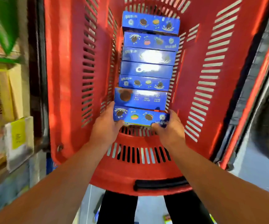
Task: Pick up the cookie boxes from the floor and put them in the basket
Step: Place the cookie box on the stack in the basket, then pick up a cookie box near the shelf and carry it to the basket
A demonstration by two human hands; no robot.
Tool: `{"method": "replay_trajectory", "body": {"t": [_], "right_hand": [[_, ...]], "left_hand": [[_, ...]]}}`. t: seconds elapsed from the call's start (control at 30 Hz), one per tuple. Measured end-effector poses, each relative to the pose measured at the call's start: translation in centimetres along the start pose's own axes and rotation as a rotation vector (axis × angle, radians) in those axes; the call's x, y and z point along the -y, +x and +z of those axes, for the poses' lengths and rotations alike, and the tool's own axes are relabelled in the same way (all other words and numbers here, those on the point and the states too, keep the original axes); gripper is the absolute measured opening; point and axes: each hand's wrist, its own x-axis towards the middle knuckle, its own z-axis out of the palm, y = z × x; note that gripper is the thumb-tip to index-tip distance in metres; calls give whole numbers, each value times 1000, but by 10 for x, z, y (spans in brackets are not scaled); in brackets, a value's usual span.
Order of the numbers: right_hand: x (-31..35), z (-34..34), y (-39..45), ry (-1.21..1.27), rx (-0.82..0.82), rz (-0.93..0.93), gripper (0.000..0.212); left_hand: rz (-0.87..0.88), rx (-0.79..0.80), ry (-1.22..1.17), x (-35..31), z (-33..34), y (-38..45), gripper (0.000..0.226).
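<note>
A red plastic basket [65, 78] with slotted walls fills the view. Inside it, several blue cookie boxes stand in a row from the far end toward me; the farthest one [150, 22] is near the back wall. The nearest blue cookie box [140, 117] sits at the near end of the row, against the box behind it [141, 98]. My left hand [105, 126] grips its left end and my right hand [171, 128] grips its right end, fingers curled round the edges. Both hands are inside the basket.
The basket's black handle [161, 184] lies over its near rim. Shelves with yellow and green packages [1, 94] run along the left. A dark framed surface [268, 110] is to the right. Pale floor and my dark trouser legs [119, 207] show below.
</note>
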Motion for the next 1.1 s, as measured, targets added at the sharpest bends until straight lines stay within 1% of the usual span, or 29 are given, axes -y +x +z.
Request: {"method": "replay_trajectory", "body": {"t": [0.07, 0.1, 0.17, 0.27, 0.33, 0.4, 0.43, 0.47, 0.53, 0.57, 0.7, 0.87, 0.93, 1.03, 1.1], "right_hand": [[-6, 9, 13, -32, -8, -22, 53], [-8, 14, 18, -42, -10, -32, 56], [-14, 21, 31, -90, -10, -41, 57], [-21, 33, 43, -255, 25, -61, 57], [-22, 40, 42, -382, 65, -67, 67], [-23, 42, 37, -404, 81, -95, 75], [-21, 40, 34, -399, 86, -99, 76], [-19, 37, 30, -395, 98, -92, 74], [-9, 20, 12, -403, 130, -88, 72], [-6, 14, 7, -409, 149, -99, 71], [25, -35, -44, -456, 192, -243, 75], [72, -115, -138, -522, 181, -407, 81], [91, -150, -177, -568, 155, -487, 84], [110, -195, -222, -647, 140, -607, 90], [119, -219, -249, -704, 129, -679, 92]], "left_hand": [[17, 18, -5, 6, 9, 14, 62], [-4, 28, -1, 8, 14, 20, 59], [-58, 40, 18, 12, 23, 30, 60], [-76, 91, 58, 14, 35, 40, 60], [-52, 113, 59, 12, 40, 41, 58], [-55, 123, 72, 8, 40, 37, 64], [-57, 115, 67, 6, 37, 34, 64], [-55, 106, 41, 5, 34, 32, 59], [-33, 87, 6, -2, 19, 14, 48], [-27, 80, 2, -4, 13, 8, 47], [28, 27, -10, -35, -32, -46, 52], [152, 7, -11, -85, -100, -147, 51], [220, -19, -15, -102, -124, -192, 54], [264, -43, -15, -118, -148, -248, 61], [307, -97, -28, -128, -160, -285, 61]]}}
